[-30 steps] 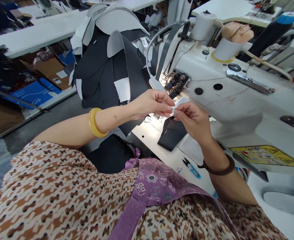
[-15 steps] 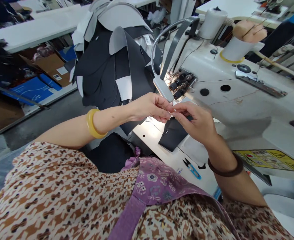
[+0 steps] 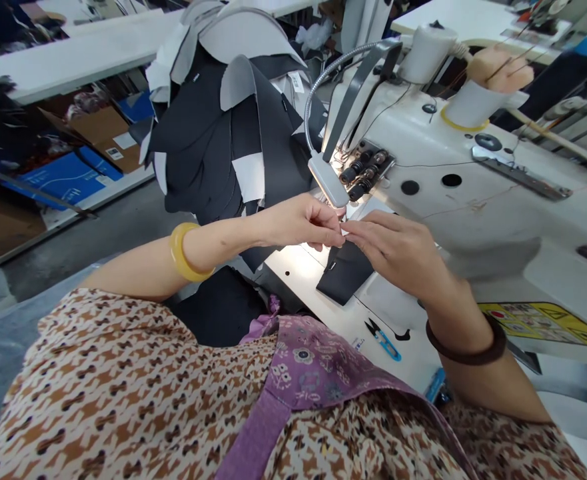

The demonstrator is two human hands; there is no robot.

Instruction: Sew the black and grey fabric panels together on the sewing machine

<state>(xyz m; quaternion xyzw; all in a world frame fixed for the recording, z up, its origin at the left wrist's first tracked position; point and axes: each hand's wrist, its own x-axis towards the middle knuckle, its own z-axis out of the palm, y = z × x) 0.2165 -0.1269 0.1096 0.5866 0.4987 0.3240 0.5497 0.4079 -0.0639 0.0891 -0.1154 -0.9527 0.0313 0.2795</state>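
My left hand [image 3: 298, 223] and my right hand [image 3: 398, 250] meet fingertip to fingertip above the sewing machine bed [image 3: 298, 270]. Both pinch a tiny white piece [image 3: 344, 231] between them; too little of it shows to name. Below the hands a small black fabric piece [image 3: 343, 273] lies flat on the lit bed. A yellow bangle [image 3: 183, 252] is on my left wrist and a dark band [image 3: 470, 343] on my right. The white sewing machine [image 3: 473, 193] stands just behind my right hand, its lamp head [image 3: 328, 181] right above the fingers.
A stack of black and grey cut pieces [image 3: 223, 127] hangs left of the machine. Blue-handled thread snips [image 3: 386, 337] lie on the bed near me. A white thread cone [image 3: 426, 50] and a taped cup [image 3: 473, 100] sit on the machine. Cardboard boxes [image 3: 98, 137] lie on the floor at left.
Both hands have sunk a little toward the bed and their fingertips have drawn closer together. The right hand's fingers now lie flatter. The view shifted slightly.
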